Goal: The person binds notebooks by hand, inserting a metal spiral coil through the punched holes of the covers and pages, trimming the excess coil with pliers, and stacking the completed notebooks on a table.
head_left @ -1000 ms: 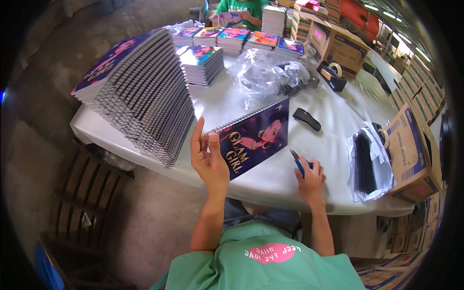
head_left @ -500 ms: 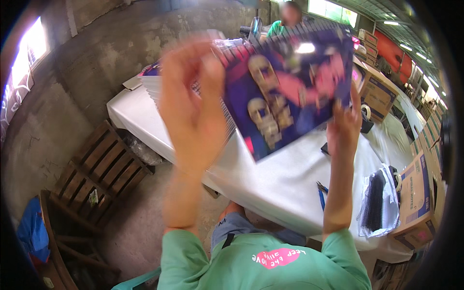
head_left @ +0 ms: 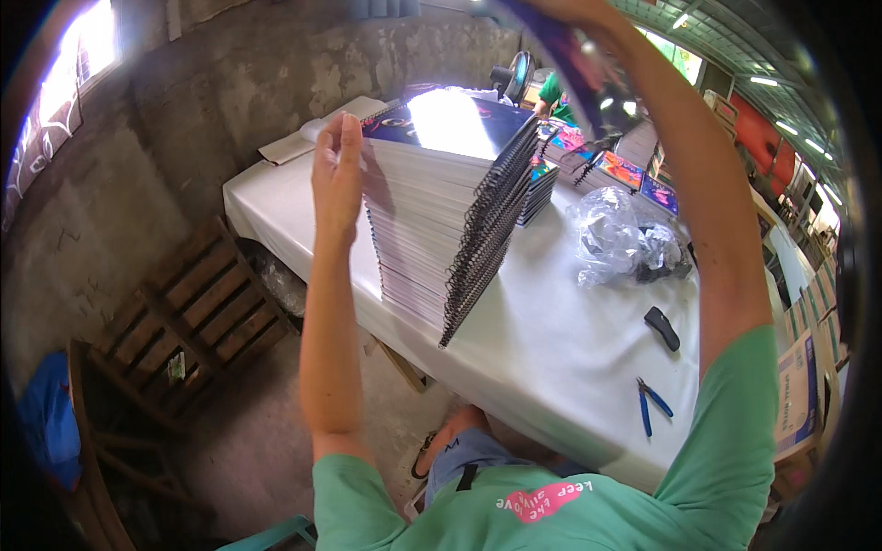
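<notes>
A tall stack of spiral notebooks stands on the white-covered table, black coil bindings toward the right and a glossy dark blue cover on top. My left hand is upright at the stack's left side, fingers stretched out, at or against the page edges. Raised at the top edge of the view, my right hand grips a spiral notebook with a shiny dark cover, tilted steeply. Part of that hand and notebook falls outside the picture.
Blue-handled pliers and a black hand tool lie on the table. Behind them are a crumpled clear plastic bag and more colourful notebooks. Wooden slats stand at left, cardboard boxes at right.
My right hand has lifted the notebook up and away, uncovering the stack. My left hand has let go of it and moved to the stack's left side.
</notes>
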A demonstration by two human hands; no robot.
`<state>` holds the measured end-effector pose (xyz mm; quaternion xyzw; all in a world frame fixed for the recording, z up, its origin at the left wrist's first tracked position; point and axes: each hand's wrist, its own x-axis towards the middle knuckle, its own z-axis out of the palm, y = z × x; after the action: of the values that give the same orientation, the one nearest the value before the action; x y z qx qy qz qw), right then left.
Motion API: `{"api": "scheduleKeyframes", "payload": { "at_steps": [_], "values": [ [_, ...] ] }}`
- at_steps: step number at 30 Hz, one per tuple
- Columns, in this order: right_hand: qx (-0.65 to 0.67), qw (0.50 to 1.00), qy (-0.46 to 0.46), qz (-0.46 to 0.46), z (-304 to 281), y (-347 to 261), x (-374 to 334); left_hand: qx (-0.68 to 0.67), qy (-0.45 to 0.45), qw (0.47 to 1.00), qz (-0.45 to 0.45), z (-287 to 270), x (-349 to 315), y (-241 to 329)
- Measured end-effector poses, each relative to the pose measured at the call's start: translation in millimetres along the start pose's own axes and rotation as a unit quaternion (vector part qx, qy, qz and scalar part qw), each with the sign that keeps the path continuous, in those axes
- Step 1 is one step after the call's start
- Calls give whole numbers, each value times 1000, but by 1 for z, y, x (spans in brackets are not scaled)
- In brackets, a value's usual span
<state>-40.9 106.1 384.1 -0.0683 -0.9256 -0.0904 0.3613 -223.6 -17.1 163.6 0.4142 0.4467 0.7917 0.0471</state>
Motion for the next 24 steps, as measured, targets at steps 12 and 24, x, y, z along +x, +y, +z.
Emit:
{"api": "scheduleKeyframes", "payload": {
  "at_steps": [12,24],
  "values": [
    [231,969,-73,-43,127,-34,12,-17,-24,999,18,-6,-4,-13],
    [411,761,355,354,208,69,-108,7,17,993,119,13,0,-21]
  ]
}}
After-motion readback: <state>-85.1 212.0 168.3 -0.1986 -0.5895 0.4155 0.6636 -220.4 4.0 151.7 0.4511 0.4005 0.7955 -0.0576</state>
